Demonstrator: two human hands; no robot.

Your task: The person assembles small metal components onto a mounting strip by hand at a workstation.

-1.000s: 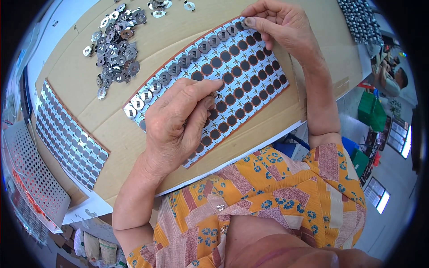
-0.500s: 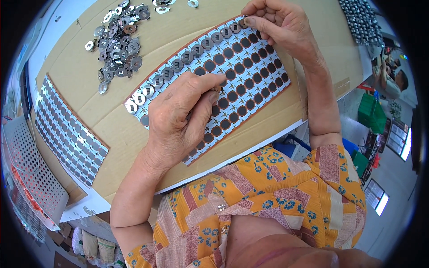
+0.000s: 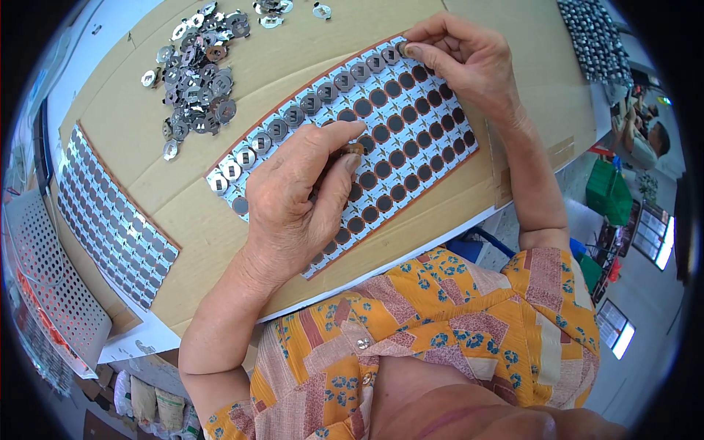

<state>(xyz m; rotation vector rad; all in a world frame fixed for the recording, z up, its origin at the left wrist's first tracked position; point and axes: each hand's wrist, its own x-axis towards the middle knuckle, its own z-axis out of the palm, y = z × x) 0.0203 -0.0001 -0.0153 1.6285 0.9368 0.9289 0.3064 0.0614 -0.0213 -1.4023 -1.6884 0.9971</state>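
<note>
A white circuit board panel (image 3: 402, 166) with rows of dark round pads lies slanted on the cardboard-covered table. Round metal clips (image 3: 309, 103) line its far edge, one to a pad. At the far right corner, my right hand (image 3: 473, 70) is closed, its thumb and forefinger pinching a round metal clip (image 3: 402, 48) at the end of that row. My left hand (image 3: 290, 194) hovers over the panel's middle, fingers curled around a small metal piece (image 3: 355, 149), mostly hidden, that looks like another clip. A loose pile of metal clips (image 3: 198, 92) lies beyond the panel.
A second circuit board panel (image 3: 117, 220) lies at the left, beside a grey perforated basket (image 3: 70, 282). More clips (image 3: 271, 11) sit at the far edge. Dark shiny small parts (image 3: 594, 40) are massed at the far right. Beyond the table are a green bin (image 3: 609, 192) and another person (image 3: 645, 136).
My right hand and the panel's far right corner appear slightly lower in the view. Both hands keep the same closed pose, and the row of clips looks the same.
</note>
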